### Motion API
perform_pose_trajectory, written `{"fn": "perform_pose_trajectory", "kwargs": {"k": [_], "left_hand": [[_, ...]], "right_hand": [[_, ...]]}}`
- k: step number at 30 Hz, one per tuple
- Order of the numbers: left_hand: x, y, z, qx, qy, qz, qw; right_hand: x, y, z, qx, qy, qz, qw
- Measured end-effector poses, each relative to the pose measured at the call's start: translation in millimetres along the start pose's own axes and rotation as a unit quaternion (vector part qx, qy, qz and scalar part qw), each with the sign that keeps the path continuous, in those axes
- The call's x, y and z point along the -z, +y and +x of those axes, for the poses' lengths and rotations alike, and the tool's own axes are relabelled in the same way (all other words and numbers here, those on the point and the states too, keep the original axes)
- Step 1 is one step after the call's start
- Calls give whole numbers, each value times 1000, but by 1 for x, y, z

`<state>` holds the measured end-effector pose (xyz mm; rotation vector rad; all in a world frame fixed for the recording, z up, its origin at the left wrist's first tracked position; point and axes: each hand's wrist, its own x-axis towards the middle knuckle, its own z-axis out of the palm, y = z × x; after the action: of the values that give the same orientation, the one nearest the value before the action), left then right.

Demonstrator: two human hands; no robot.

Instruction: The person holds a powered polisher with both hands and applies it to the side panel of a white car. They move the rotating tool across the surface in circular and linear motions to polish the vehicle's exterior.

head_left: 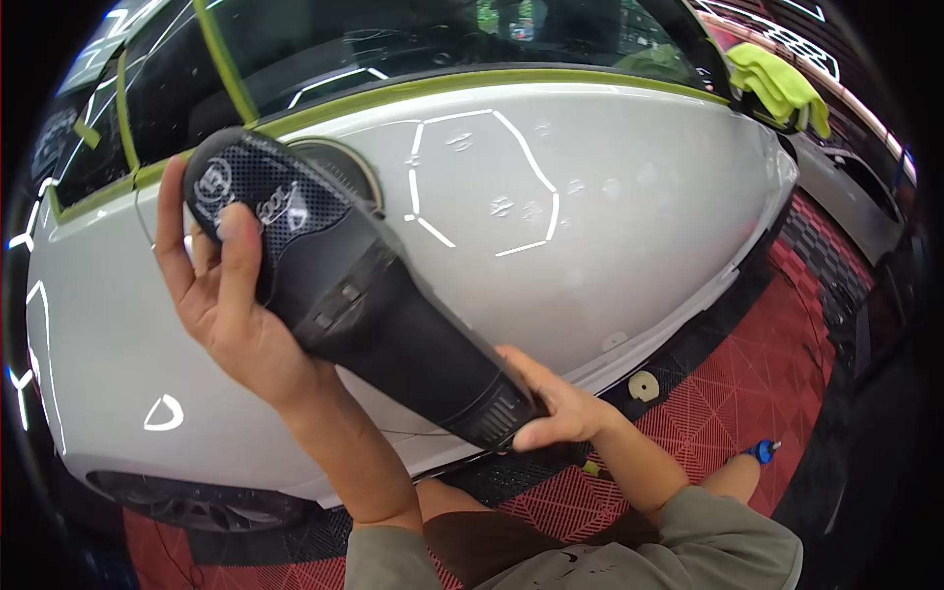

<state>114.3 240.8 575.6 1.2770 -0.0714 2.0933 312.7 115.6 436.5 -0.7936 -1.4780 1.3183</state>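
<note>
A black power polisher (364,295) slants across the view, its head at upper left and its rear end at lower right. My left hand (231,305) is wrapped round the polisher's head, thumb on top. My right hand (556,403) grips the rear end of the body. The round pad (344,167) shows partly behind the head, close to the silver car panel (629,256); whether it touches cannot be seen. Compound dabs (501,206) and several fainter spots mark the panel right of the pad. Green masking tape (413,90) edges the windows.
A yellow-green cloth (777,84) hangs over the mirror at upper right. A pale disc (644,385) lies on the dark floor strip by the car. The red tiled floor (708,393) holds a blue-capped item (763,451). A wheel (211,506) is at lower left.
</note>
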Motion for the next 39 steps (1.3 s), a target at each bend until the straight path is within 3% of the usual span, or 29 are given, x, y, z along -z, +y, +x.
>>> {"fn": "perform_pose_trajectory", "kwargs": {"k": [2, 4, 8, 11, 14, 17, 20, 22, 24, 29, 32, 38, 39], "left_hand": [[-1, 2, 1, 9, -5, 12, 1000], [-2, 2, 3, 23, -20, 7, 1000], [-1, 6, 5, 33, -34, -13, 999], [-3, 7, 4, 29, -28, -27, 999], [-3, 9, 2, 33, -16, -2, 999], [-3, 5, 4, 10, -17, 29, 999], [-5, 6, 4, 5, -18, 47, 999], [-6, 7, 4, 16, -17, 48, 999], [-8, 9, 4, 15, -17, 73, 997], [-12, 12, 1, 34, -3, 67, 997], [-17, 14, -3, 34, -3, 60, 998], [-7, 15, 0, 52, 3, 21, 998], [-11, 17, -1, 34, 1, 39, 999]], "right_hand": [[-18, 0, -16, 40, 7, -93, 995], [-45, -8, -23, -25, 95, -129, 987], [-61, 17, -17, 66, 172, -141, 973], [-61, 27, -17, 111, 182, -135, 968], [-64, 22, -18, 77, 195, -92, 974], [-61, 20, -17, 125, 189, -110, 968], [-53, 24, -19, 190, 139, -43, 971], [-52, 24, -24, 127, 150, 69, 978], [-53, 24, -27, 90, 163, 92, 978], [-64, 15, -22, 145, 198, -141, 959], [-51, 20, -29, 133, 154, -25, 979], [-58, 6, -25, 126, 177, -137, 966], [-57, 8, -26, 117, 173, -94, 973]]}}
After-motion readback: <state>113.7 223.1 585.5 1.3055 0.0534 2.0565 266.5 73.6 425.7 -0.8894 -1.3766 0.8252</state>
